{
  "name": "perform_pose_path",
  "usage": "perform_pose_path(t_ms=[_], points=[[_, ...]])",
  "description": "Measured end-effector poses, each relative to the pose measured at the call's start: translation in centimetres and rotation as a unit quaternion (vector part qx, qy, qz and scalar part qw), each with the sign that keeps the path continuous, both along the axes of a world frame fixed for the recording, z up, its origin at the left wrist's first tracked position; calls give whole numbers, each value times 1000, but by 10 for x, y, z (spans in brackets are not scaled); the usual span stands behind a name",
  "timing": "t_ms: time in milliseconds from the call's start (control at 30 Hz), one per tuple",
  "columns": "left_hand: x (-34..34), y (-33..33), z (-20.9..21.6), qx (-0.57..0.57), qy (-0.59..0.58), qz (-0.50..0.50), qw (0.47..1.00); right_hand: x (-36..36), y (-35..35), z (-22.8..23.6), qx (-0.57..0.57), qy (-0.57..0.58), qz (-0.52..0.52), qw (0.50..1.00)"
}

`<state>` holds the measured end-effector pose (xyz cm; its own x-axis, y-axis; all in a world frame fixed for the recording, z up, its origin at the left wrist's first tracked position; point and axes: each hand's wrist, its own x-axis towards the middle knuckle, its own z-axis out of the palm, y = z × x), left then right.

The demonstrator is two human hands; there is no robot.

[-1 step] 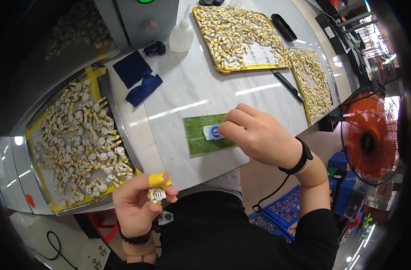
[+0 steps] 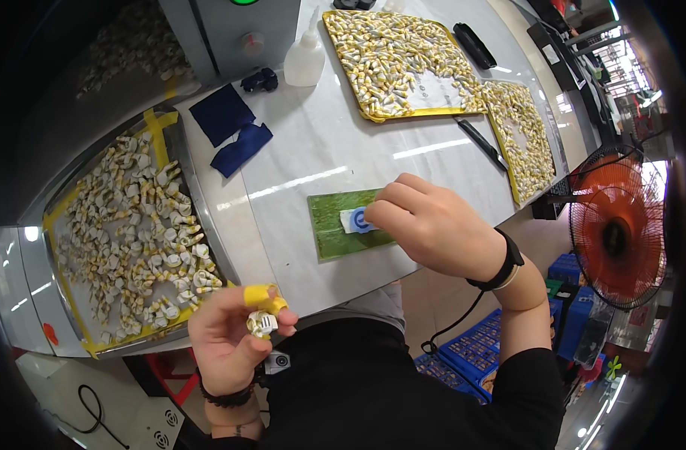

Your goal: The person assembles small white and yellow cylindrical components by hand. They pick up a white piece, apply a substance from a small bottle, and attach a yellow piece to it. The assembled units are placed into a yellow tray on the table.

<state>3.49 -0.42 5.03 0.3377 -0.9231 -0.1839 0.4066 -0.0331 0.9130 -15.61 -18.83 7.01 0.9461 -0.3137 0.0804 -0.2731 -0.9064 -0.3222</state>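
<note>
Close to the table's front edge, my left hand (image 2: 234, 337) pinches a small white and yellow figure-like piece (image 2: 261, 324) with dark stripes. Yellow tape wraps one of its fingers. My right hand (image 2: 425, 225) is closed over the right part of a green rectangular mat (image 2: 329, 241). Its bent fingertips meet at the edge of a small white and blue patch (image 2: 356, 220) lying on that mat. What those fingertips hold, if anything, is hidden.
On the left stands a yellow-taped tray (image 2: 163, 142) of white and yellow pieces. Trays of slimmer pieces (image 2: 380, 67) sit at the back right, near a black-handled knife (image 2: 482, 144). Dark blue cloths (image 2: 221, 115), a squeeze bottle (image 2: 304, 64) and an orange fan (image 2: 615, 229) surround the workspace.
</note>
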Motion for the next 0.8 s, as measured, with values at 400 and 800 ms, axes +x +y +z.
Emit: perform_pose_path(t_ms=[400,800], points=[[7,-2,-8,-17,99,-2,995,-7,-6,1,105,-67,-27,992],[3,-9,-12,-14,151,-29,988,0,4,-19,-2,-53,1,999]])
